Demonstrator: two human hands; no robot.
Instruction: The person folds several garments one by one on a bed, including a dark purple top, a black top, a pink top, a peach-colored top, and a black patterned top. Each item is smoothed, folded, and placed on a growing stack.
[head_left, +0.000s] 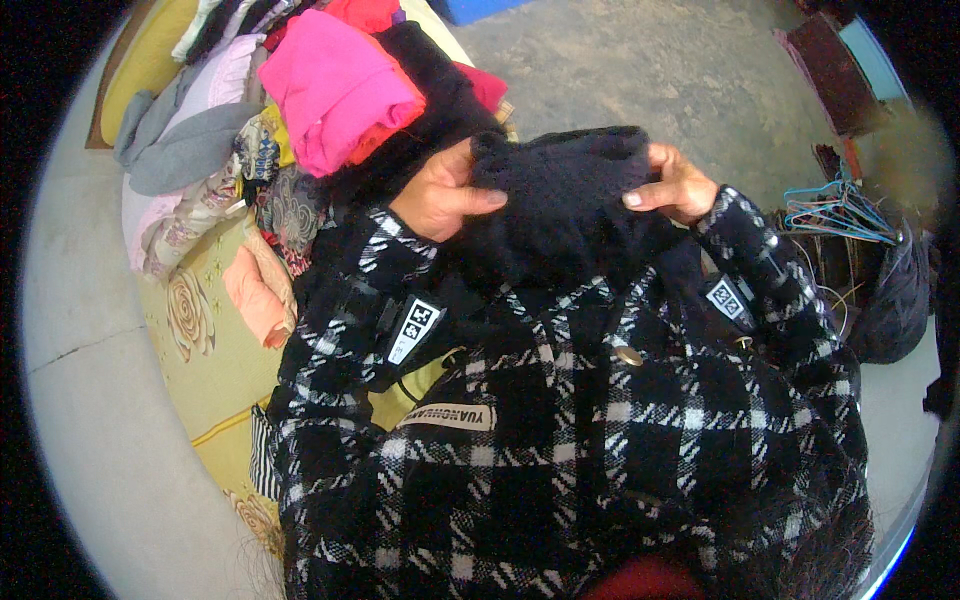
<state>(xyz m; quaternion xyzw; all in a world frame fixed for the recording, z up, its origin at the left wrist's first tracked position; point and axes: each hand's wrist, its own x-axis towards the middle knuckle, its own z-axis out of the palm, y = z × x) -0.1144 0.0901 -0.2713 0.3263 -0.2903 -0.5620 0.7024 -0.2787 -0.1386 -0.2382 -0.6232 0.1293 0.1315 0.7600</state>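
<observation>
A black cloth garment (562, 169) is stretched between my two hands in front of my chest. My left hand (442, 191) grips its left end, thumb on top. The opposite end is pinched by my right hand (675, 184), with the thumb laid over the fabric. The lower part of the garment blends into my black-and-white checked coat (555, 450), so its full shape cannot be made out. Just beyond my left hand lies a folded bright pink cloth (337, 90), on top of a black fuzzy fabric (442, 82).
Left of me, a yellow rose-patterned mat (172, 360) bears a pile of clothes, grey fabric pieces (195, 146) and a peach cloth (259, 292). At right are wire hangers (840, 210) and a dark plastic bag (896, 300). Concrete floor (637, 67) lies ahead.
</observation>
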